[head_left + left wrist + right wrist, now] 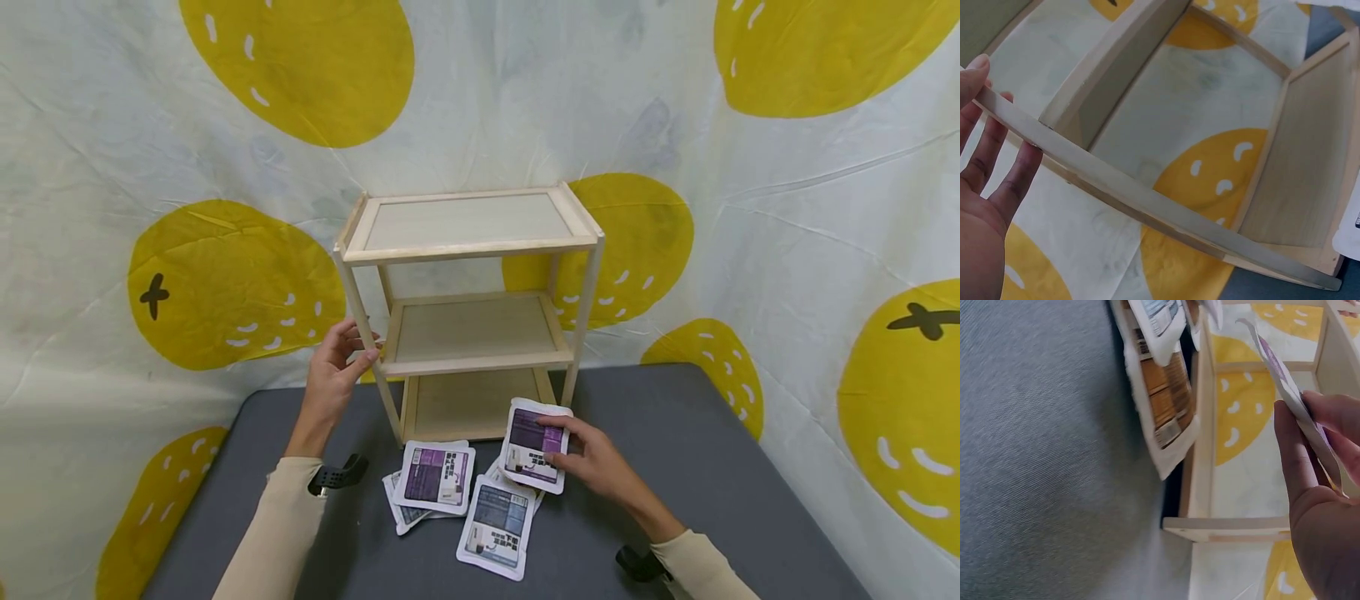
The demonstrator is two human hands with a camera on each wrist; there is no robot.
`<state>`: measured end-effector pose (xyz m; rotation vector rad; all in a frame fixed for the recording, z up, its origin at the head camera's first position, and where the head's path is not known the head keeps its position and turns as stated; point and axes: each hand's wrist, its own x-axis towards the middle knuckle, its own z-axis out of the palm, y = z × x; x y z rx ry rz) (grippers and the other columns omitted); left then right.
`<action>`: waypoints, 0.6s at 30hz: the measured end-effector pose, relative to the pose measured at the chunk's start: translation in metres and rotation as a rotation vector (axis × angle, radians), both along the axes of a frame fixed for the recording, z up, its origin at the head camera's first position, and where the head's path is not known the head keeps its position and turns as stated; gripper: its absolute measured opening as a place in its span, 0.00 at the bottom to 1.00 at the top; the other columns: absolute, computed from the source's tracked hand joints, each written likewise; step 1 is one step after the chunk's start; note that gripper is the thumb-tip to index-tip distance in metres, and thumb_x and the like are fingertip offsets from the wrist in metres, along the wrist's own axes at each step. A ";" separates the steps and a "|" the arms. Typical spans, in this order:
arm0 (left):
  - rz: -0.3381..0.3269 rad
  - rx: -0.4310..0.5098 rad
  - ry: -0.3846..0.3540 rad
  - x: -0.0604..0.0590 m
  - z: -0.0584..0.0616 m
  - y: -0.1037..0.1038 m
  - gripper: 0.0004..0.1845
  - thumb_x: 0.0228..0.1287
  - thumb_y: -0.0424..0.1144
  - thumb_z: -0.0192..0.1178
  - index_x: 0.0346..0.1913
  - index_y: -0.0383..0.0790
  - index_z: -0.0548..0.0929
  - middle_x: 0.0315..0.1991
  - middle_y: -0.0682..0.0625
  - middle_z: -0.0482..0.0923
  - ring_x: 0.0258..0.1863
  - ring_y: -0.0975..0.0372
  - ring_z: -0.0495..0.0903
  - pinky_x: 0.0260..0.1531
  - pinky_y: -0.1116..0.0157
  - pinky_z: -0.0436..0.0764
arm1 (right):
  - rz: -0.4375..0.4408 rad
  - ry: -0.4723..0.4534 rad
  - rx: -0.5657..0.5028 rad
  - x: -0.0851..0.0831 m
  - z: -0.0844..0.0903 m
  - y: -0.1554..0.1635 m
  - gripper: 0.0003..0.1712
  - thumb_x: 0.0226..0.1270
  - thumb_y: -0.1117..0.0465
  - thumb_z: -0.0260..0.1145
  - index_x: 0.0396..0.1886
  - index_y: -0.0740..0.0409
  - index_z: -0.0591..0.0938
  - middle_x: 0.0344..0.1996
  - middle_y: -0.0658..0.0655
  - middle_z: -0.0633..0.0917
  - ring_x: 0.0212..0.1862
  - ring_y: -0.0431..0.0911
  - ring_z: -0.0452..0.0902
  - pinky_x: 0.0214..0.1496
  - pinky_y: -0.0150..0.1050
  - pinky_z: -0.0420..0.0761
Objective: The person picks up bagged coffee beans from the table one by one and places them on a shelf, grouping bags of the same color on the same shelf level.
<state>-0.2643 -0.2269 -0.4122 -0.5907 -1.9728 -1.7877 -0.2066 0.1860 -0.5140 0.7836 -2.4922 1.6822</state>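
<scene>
A light wooden three-tier shelf [468, 250] stands at the back of the grey table [675, 467]. My left hand [358, 346] holds its front-left post at the height of the middle tier. In the left wrist view the post [1116, 187] runs between the thumb and the fingers [1016, 181]. My right hand [558, 446] pinches a white and purple pouch [531, 442] just in front of the bottom tier, raised off the pile. The right wrist view shows this pouch [1279, 369] edge-on beside the shelf frame [1200, 456].
More pouches lie on the table in front of the shelf: a purple one [435, 477], a blue-grey one [498, 525] and another partly hidden beneath [397, 510]. All three tiers are bare. A white cloth with yellow lemon shapes [232, 283] hangs behind.
</scene>
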 end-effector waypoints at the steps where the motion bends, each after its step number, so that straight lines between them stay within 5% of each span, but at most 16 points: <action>1: -0.005 0.006 0.001 0.000 0.000 0.001 0.26 0.67 0.23 0.63 0.67 0.35 0.73 0.49 0.47 0.80 0.47 0.60 0.80 0.47 0.68 0.84 | 0.010 -0.008 -0.003 0.001 0.002 -0.001 0.28 0.63 0.69 0.73 0.64 0.59 0.79 0.55 0.67 0.81 0.46 0.47 0.81 0.45 0.34 0.83; 7: -0.015 0.019 0.012 -0.002 0.001 0.002 0.25 0.66 0.22 0.62 0.65 0.35 0.75 0.48 0.40 0.79 0.45 0.60 0.81 0.45 0.68 0.85 | 0.069 -0.055 -0.017 0.004 0.017 -0.003 0.29 0.65 0.68 0.72 0.65 0.59 0.78 0.59 0.66 0.79 0.50 0.47 0.80 0.49 0.34 0.82; 13: -0.015 0.043 0.009 -0.003 0.001 0.002 0.23 0.65 0.21 0.63 0.63 0.29 0.73 0.47 0.43 0.81 0.44 0.59 0.81 0.44 0.68 0.85 | 0.105 -0.119 -0.010 0.008 0.032 -0.003 0.28 0.67 0.65 0.71 0.67 0.56 0.77 0.61 0.66 0.77 0.50 0.52 0.79 0.49 0.34 0.82; 18: -0.014 0.039 -0.005 -0.003 0.001 0.002 0.22 0.66 0.22 0.63 0.61 0.29 0.73 0.49 0.31 0.77 0.45 0.58 0.80 0.44 0.67 0.85 | 0.144 -0.146 -0.021 0.010 0.045 -0.003 0.29 0.68 0.65 0.70 0.67 0.58 0.76 0.59 0.69 0.77 0.47 0.51 0.81 0.45 0.37 0.84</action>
